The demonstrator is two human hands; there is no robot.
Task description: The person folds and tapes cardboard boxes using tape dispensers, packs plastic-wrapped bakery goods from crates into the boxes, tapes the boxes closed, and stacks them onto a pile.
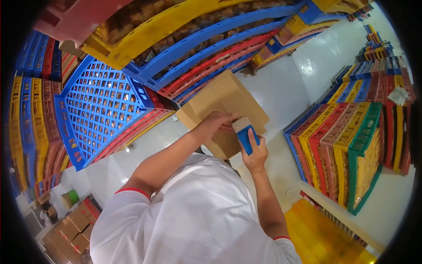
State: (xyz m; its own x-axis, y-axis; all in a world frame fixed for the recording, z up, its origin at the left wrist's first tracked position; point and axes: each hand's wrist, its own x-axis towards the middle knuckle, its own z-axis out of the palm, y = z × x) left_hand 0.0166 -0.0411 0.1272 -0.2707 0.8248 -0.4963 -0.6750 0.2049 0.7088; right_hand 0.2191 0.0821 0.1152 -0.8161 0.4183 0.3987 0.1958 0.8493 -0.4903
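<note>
My right hand [256, 154] is wrapped round a blue hand tool [247, 136] with a flat, pale, metal-looking head; its exact kind is not clear. The thumb lies along the blue body. Just left of the tool's head, my left hand [215, 125] has its fingers bent together, pointing at the tool. Whatever those fingers hold, if anything, is hidden. Beneath both hands lies a brown cardboard box [237, 94], with broad flaps or panels showing around them.
Tall stacks of blue, yellow and red plastic crates [198, 35] rise in front. A blue lattice crate [103, 101] tops a stack at left. More crates [338, 145] stand at right, one green-framed. Cardboard boxes [70, 231] sit lower left. Grey floor [303, 66] runs between stacks.
</note>
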